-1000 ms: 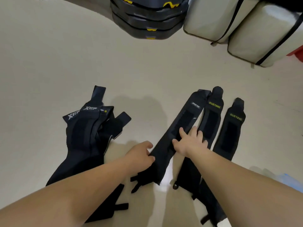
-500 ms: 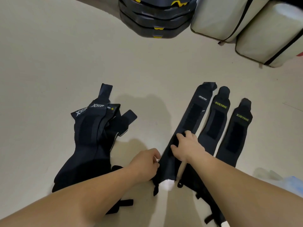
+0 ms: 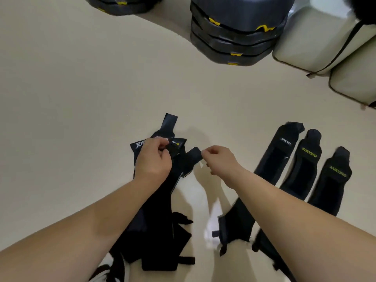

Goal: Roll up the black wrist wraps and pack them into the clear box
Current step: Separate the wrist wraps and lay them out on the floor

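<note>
Shifted onto wrap pile (image 3: 157,235): left hand (image 3: 153,160), right hand (image 3: 220,159) pinching ends.

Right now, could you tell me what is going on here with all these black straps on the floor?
A person is sorting black wrist wraps on the floor. The left-hand grip pinches a labelled wrap atop the tangled pile, while the right-hand grip pinches the tip of a second wrap from that pile. Three more wraps lie flat, side by side, to the right. None is rolled yet, and no clear box is in view.
</note>
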`<move>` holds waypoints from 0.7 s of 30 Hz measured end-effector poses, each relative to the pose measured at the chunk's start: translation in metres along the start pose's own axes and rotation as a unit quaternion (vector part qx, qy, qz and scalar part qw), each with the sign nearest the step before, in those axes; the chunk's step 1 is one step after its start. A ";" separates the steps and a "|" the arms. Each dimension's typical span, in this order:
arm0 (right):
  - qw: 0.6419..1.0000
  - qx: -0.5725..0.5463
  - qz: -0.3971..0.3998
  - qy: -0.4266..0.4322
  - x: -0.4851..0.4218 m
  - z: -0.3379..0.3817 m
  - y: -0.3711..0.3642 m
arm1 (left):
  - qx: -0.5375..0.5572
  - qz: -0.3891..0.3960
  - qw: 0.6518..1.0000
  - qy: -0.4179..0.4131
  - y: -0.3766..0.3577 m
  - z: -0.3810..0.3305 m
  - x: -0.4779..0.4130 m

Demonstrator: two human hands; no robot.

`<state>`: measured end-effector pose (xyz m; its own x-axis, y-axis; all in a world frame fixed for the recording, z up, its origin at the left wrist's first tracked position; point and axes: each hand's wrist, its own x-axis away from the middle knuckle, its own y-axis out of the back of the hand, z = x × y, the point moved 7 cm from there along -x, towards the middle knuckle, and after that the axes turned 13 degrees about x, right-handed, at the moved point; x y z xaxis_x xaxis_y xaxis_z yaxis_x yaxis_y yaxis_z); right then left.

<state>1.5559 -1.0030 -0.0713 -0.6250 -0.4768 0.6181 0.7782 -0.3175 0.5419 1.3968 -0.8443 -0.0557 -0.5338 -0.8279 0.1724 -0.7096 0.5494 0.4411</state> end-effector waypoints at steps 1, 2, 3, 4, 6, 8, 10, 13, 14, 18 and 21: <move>1.000 -0.028 0.008 -0.003 0.000 0.008 -0.008 | -0.017 -0.027 0.999 0.016 0.014 0.007 -0.007; 0.999 -0.047 0.017 -0.004 0.002 0.013 -0.017 | -0.037 -0.043 0.998 0.042 0.025 0.017 -0.013; 0.998 -0.057 0.028 -0.004 0.003 0.017 -0.025 | -0.048 -0.043 0.995 0.078 0.033 0.029 -0.017; 0.998 -0.058 0.039 -0.003 0.004 0.020 -0.033 | -0.037 -0.034 0.991 0.122 0.037 0.043 -0.019; 0.997 -0.044 0.066 0.003 0.008 0.022 -0.046 | 0.022 -0.013 0.980 0.198 0.040 0.062 -0.012; 0.995 -0.027 0.092 0.003 0.011 0.021 -0.054 | 0.032 -0.018 0.977 0.210 0.043 0.072 -0.008; 0.994 -0.024 0.109 -0.003 0.012 0.019 -0.055 | 0.047 -0.034 0.974 0.221 0.047 0.074 -0.006; 0.991 -0.039 0.129 -0.018 0.010 0.016 -0.054 | 0.126 -0.018 0.957 0.259 0.043 0.061 0.001; 0.989 -0.050 0.135 -0.026 0.009 0.015 -0.053 | 0.156 0.002 0.950 0.272 0.038 0.051 0.006; 0.972 -0.146 0.169 -0.074 0.006 0.011 -0.055 | 0.285 0.081 0.917 0.268 0.010 0.020 0.027; 0.954 -0.212 0.200 -0.074 0.004 0.014 -0.055 | 0.270 0.200 0.913 0.230 -0.018 0.007 0.041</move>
<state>1.5097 -0.9764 -0.0903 -0.2506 -0.5174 0.8182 0.8918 -0.4522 -0.0128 1.3843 -0.8871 -0.0632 -0.6381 -0.4411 0.6310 -0.6906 0.6904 -0.2157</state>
